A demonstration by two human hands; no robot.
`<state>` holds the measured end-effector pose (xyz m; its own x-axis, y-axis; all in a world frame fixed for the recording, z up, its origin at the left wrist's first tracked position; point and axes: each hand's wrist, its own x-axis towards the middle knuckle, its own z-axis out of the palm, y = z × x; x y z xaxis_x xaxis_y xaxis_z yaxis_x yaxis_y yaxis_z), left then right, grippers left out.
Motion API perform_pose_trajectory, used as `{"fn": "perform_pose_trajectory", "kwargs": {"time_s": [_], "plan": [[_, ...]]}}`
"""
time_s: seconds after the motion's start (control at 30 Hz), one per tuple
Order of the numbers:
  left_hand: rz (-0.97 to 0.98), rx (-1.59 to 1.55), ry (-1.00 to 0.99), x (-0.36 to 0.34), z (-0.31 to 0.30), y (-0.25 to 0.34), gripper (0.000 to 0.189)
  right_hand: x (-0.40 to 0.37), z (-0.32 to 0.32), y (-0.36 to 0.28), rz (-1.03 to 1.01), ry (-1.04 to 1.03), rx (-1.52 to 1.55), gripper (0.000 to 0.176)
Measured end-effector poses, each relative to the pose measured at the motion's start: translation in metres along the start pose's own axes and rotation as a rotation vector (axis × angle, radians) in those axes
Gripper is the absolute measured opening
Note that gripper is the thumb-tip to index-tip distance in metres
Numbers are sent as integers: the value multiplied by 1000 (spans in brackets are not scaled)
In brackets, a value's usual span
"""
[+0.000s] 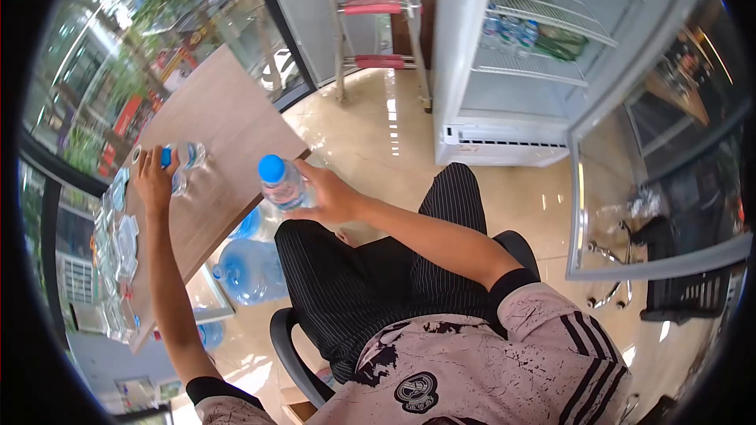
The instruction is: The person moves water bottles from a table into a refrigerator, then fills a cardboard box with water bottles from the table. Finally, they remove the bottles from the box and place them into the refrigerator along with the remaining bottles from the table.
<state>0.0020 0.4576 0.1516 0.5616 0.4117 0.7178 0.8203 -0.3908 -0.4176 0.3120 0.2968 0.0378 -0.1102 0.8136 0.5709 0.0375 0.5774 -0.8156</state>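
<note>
My right hand (335,195) is wrapped around a clear plastic water bottle (285,189) with a blue cap, held in the air just off the table's near corner. Over the wooden table (236,114), my left hand (153,179) has its fingers closed at the blue cap of a second water bottle (189,155). Another clear bottle (179,184) shows close beside that hand, partly hidden by it. Several clear plastic packs or bottles (122,248) lie along the table's left edge, too blurred to tell apart.
At the right stands a fridge (465,110) with its glass door (661,267) swung open; bottles (512,34) sit on a shelf inside. A large blue water jug (250,271) is on the floor under the table. A ladder (378,31) leans at the back.
</note>
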Motion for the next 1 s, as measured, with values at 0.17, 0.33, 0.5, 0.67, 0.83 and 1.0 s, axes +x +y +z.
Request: {"fn": "perform_pose_trajectory", "kwargs": {"time_s": [0.17, 0.33, 0.5, 0.67, 0.83, 1.0], "plan": [[47, -160, -46, 32, -4, 25, 29, -71, -64, 27, 122, 53, -175, 68], [113, -354, 33, 78, 4, 78, 33, -129, -131, 31, 308, 60, -401, 67], [227, -508, 66, 128, 8, 158, 31, -176, -174, 30, 397, 115, -479, 65], [514, -719, 159, 176, -7, 264, 26, -212, -203, 23, 492, 192, -553, 67], [594, -948, 86, 208, -14, 383, 24, -254, -226, 34, 543, 310, -622, 71], [678, -1054, 143, 246, 7, 500, 24, -290, -252, 7, 603, 476, -567, 70]]}}
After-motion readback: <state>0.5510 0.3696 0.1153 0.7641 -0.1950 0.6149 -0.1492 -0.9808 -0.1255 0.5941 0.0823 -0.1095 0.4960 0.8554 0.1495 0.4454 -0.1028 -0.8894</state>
